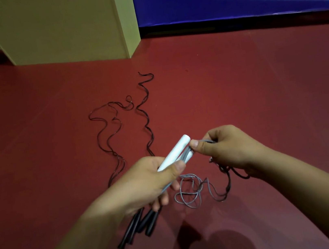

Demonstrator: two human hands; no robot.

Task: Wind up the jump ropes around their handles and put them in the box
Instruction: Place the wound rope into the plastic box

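Nearest me, black handles (139,227) lie on the red floor (239,91). My left hand (144,182) grips 2 white handles (174,152); my right hand (224,147) pinches the grey rope (191,193) at their far end. Beyond, black ropes (117,127) trail toward a pale box (63,24).

Black ropes (115,131) across open floor (260,88)

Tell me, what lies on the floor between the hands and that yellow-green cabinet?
Black rope cords snake across the red floor toward the cabinet, in the head view.
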